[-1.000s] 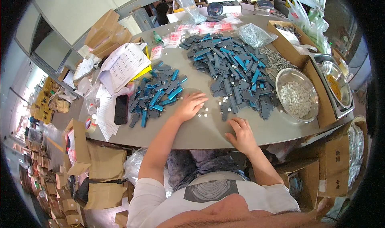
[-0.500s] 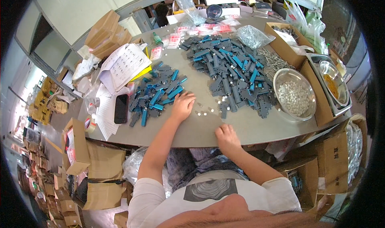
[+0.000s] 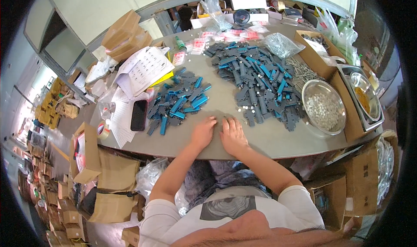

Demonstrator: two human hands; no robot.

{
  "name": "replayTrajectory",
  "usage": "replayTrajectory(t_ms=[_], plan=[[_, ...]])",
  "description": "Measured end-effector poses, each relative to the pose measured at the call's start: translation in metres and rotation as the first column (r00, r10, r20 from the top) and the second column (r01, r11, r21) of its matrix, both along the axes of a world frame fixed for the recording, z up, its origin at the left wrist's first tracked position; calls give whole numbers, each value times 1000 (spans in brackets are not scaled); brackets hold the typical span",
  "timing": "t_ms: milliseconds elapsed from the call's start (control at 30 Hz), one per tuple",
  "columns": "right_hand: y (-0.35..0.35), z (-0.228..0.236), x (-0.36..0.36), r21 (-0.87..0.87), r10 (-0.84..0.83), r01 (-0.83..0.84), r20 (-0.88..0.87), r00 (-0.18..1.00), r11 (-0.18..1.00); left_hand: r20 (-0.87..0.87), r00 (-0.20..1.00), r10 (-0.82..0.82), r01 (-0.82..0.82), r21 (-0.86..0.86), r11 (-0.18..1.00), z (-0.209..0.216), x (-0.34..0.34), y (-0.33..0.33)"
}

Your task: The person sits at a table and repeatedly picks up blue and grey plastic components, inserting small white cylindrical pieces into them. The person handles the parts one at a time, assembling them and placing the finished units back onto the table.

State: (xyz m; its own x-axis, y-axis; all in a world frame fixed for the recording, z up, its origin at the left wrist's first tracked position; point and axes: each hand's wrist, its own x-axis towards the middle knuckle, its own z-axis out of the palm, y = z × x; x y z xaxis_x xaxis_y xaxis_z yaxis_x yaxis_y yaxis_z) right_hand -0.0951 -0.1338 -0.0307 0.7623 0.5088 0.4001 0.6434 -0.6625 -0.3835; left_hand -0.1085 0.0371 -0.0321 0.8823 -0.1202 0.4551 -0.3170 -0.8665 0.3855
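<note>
Pointing mixed ways, elongated blue-grey parts (image 3: 262, 80), left hand (image 3: 203, 133), right hand (image 3: 233, 137) nearby

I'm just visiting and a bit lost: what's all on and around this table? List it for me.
table: one, grey-brown, centre
larger parts pile: one, dark grey and blue, right of centre
smaller parts pile: one, dark grey and blue, left
round bowl: one, silver, right
small pieces: many, white, mostly in bowl
metal pins: many, silver, behind bowl
clear bag: one, transparent, back right
packets: several, red and white, back
fan: one, dark, back
phone: one, black, left
papers: several, white, left
cardboard boxes: many, brown, all around
distant clutter: uncounted, mixed, too small
left hand: one, bare, table front
right hand: one, bare, beside left
</note>
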Motion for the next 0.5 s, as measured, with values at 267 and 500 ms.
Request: replayTrajectory(t_ms=[267,500], plan=[[3,4,6,65,261,-258,-41,965,964,-33,989,143,-111,-807,580,0,-57,-34],[16,12,0,230,495,-461,-117,861,857,-305,786,-537,-573,-685,-450,-62,-171,-37]])
